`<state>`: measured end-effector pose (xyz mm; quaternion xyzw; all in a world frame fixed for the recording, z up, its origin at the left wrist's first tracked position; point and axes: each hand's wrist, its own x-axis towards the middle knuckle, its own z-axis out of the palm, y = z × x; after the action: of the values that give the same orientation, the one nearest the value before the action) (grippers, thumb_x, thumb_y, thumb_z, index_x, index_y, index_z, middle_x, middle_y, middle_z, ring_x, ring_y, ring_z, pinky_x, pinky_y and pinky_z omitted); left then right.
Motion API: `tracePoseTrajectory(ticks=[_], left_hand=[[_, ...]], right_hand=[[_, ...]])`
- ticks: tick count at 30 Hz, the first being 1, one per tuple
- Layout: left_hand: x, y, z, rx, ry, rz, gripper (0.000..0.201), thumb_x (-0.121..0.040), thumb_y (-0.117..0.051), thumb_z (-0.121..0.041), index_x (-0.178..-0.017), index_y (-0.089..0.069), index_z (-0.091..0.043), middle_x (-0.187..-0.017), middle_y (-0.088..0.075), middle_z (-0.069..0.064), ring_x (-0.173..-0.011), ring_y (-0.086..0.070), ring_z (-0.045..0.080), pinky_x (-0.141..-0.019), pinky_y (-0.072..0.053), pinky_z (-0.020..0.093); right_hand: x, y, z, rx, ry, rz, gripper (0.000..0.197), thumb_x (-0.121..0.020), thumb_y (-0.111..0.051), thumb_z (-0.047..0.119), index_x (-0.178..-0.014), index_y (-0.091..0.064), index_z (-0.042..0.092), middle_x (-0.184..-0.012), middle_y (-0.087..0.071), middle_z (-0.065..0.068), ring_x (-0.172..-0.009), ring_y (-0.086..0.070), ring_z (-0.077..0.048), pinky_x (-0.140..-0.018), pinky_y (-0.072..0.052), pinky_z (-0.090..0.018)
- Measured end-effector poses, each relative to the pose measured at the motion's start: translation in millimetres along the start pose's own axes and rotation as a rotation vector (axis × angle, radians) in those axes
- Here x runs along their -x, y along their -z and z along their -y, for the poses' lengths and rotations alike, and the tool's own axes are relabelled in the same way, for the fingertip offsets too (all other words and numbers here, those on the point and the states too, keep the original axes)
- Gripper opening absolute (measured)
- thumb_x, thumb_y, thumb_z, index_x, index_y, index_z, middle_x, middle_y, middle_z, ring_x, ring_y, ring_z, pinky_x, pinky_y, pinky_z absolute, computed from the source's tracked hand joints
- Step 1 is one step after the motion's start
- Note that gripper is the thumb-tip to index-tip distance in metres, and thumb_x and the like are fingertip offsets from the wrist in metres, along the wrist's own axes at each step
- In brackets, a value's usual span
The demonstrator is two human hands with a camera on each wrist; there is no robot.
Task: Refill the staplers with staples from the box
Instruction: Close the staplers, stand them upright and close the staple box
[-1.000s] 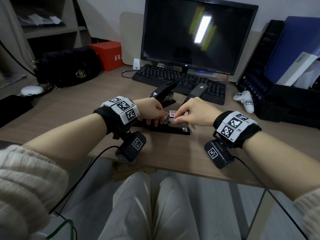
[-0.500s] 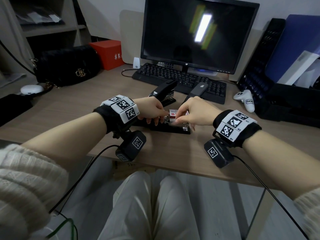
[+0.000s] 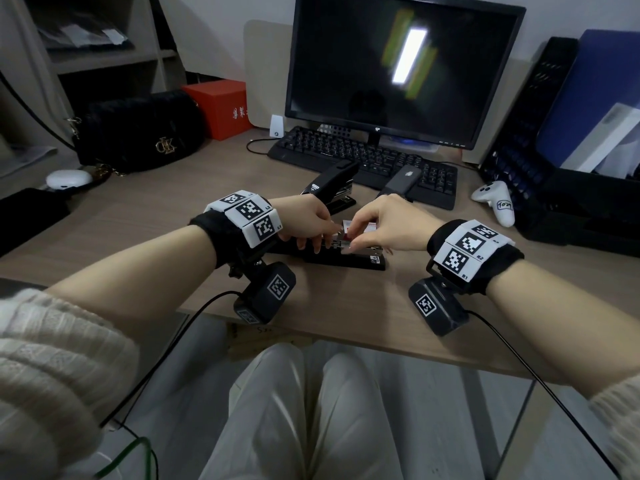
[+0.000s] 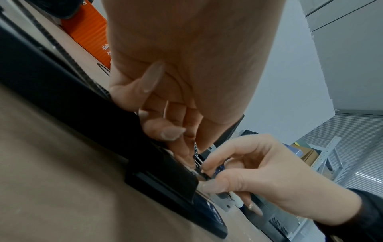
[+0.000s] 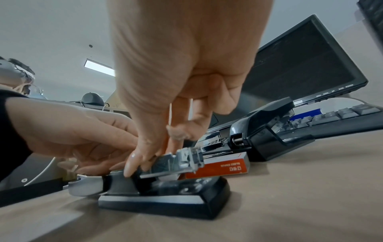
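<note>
Metal magazine lower since before

White controller — "1039"; wristband tags — "R1", "R2"

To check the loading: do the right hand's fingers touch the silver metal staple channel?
Touching. The right wrist view shows the right hand fingertips pressing the silver metal staple channel.

The wooden desk carries three staplers, staple box, keyboard, monitor and handbag.
</note>
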<state>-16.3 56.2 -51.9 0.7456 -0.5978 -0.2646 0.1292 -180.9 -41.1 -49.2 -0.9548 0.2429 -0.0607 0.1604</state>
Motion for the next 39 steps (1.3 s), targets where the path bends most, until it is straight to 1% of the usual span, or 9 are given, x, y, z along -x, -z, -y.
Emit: tracePoseTrajectory(ticks=[4, 8, 14, 21, 25, 27, 29, 32, 39], left_hand=[[0, 10, 6, 0.028, -0.014, -0.081, 0.039, -0.098, -0.05, -0.041, -0.075, -0.067, -0.015, -0.056, -0.066, -0.007, -0.043, -0.05, 0.009, -0.045, -0.037, 0.021], [-4, 24, 16, -0.025, 0.006, -0.184, 0.036, -0.098, -0.05, -0.038, -0.077, -0.067, -0.014, -0.058, -0.066, -0.007, -0.041, -0.05, 0.007, -0.044, -0.037, 0.019], [-7, 30, 26, -0.102, 0.049, -0.136, 0.035, -0.095, -0.052, -0.038, -0.081, -0.071, -0.011, -0.06, -0.065, -0.006, -0.042, -0.049, 0.008, -0.034, -0.032, 0.011], [-12, 34, 29, -0.192, 0.14, -0.016, 0.03, -0.091, -0.054, -0.039, -0.075, -0.068, -0.018, -0.062, -0.062, -0.006, -0.047, -0.049, 0.01, -0.033, -0.029, 0.008], [-13, 31, 31, -0.206, 0.181, 0.049, 0.018, -0.09, -0.058, -0.032, -0.083, -0.068, -0.018, -0.065, -0.057, -0.005, -0.051, -0.053, 0.011, -0.033, -0.029, 0.006], [-14, 31, 32, -0.2, 0.181, 0.057, 0.018, -0.091, -0.056, -0.03, -0.086, -0.066, -0.016, -0.066, -0.057, -0.004, -0.052, -0.053, 0.011, -0.031, -0.027, 0.005], [-14, 31, 33, -0.202, 0.177, 0.056, 0.018, -0.092, -0.055, -0.03, -0.084, -0.065, -0.016, -0.066, -0.056, -0.004, -0.053, -0.052, 0.012, -0.03, -0.027, 0.005], [-14, 31, 33, -0.205, 0.175, 0.059, 0.019, -0.093, -0.055, -0.029, -0.079, -0.062, -0.017, -0.066, -0.055, -0.004, -0.052, -0.05, 0.012, -0.03, -0.027, 0.006], [-14, 30, 32, -0.216, 0.181, 0.056, 0.019, -0.091, -0.056, -0.032, -0.079, -0.061, -0.018, -0.066, -0.055, -0.005, -0.053, -0.049, 0.012, -0.03, -0.028, 0.007]], right_hand=[[-7, 9, 0, -0.018, 0.008, -0.006, 0.025, -0.07, -0.065, 0.062, -0.077, -0.072, 0.039, -0.075, -0.071, 0.016, -0.078, -0.068, -0.01, -0.08, -0.054, -0.039], [-24, 13, 3, 0.059, 0.002, 0.026, 0.01, -0.081, -0.07, 0.047, -0.083, -0.074, 0.037, -0.077, -0.068, 0.022, -0.086, -0.063, -0.004, -0.085, -0.053, -0.04], [-46, 8, 13, 0.155, 0.039, 0.135, 0.018, -0.086, -0.068, 0.033, -0.103, -0.074, 0.035, -0.103, -0.07, 0.013, -0.102, -0.061, -0.01, -0.092, -0.05, -0.038], [-63, -4, 21, 0.266, 0.132, 0.244, 0.026, -0.087, -0.066, 0.037, -0.112, -0.069, 0.04, -0.092, -0.05, 0.023, -0.101, -0.054, -0.009, -0.089, -0.05, -0.04], [-65, -7, 24, 0.326, 0.195, 0.281, 0.029, -0.091, -0.062, 0.035, -0.12, -0.065, 0.04, -0.1, -0.042, 0.022, -0.097, -0.04, -0.002, -0.078, -0.038, -0.027], [-67, -9, 24, 0.32, 0.183, 0.276, 0.029, -0.092, -0.061, 0.034, -0.12, -0.065, 0.04, -0.103, -0.047, 0.02, -0.099, -0.044, -0.004, -0.078, -0.04, -0.028], [-68, -11, 23, 0.301, 0.156, 0.269, 0.028, -0.09, -0.062, 0.032, -0.117, -0.066, 0.037, -0.105, -0.054, 0.017, -0.107, -0.052, -0.012, -0.085, -0.047, -0.035], [-69, -13, 23, 0.283, 0.128, 0.267, 0.026, -0.089, -0.063, 0.029, -0.114, -0.064, 0.031, -0.104, -0.052, 0.016, -0.111, -0.054, -0.016, -0.091, -0.048, -0.041], [-70, -15, 19, 0.233, 0.124, 0.265, 0.022, -0.087, -0.066, 0.025, -0.109, -0.062, 0.024, -0.104, -0.052, 0.011, -0.107, -0.053, -0.017, -0.092, -0.046, -0.039]])
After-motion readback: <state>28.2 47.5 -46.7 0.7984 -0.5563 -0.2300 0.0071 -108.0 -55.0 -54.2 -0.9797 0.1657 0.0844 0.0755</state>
